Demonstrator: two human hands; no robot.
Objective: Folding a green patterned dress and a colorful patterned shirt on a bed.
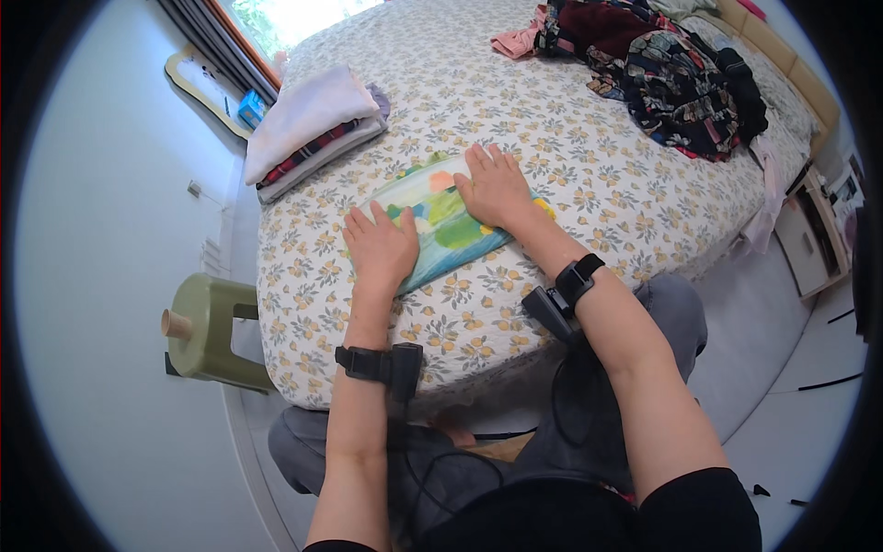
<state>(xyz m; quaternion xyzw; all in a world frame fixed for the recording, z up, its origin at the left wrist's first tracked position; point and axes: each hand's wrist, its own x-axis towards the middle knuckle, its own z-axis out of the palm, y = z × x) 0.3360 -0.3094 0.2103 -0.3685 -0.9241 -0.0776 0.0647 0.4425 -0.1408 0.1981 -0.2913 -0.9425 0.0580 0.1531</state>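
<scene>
A folded cloth [441, 214] with a green, blue and white painted print lies flat on the bed, longer than it is deep. My left hand [381, 241] rests palm down on its left end, fingers spread. Palm down on the right part lies my right hand [493, 186], its fingertips reaching the far edge. Neither hand grips the cloth. The fabric under both palms is hidden. Beneath it spreads a white bedcover [441, 331] with a yellow fruit and grey leaf print.
Folded clothes [317, 127] are stacked at the bed's left edge. Dark patterned clothing [683, 90] lies heaped at the far right. A green plastic stool [200, 331] stands left of the bed, with a cardboard tube [176, 324] on it. A bedside cabinet [804, 241] is at right.
</scene>
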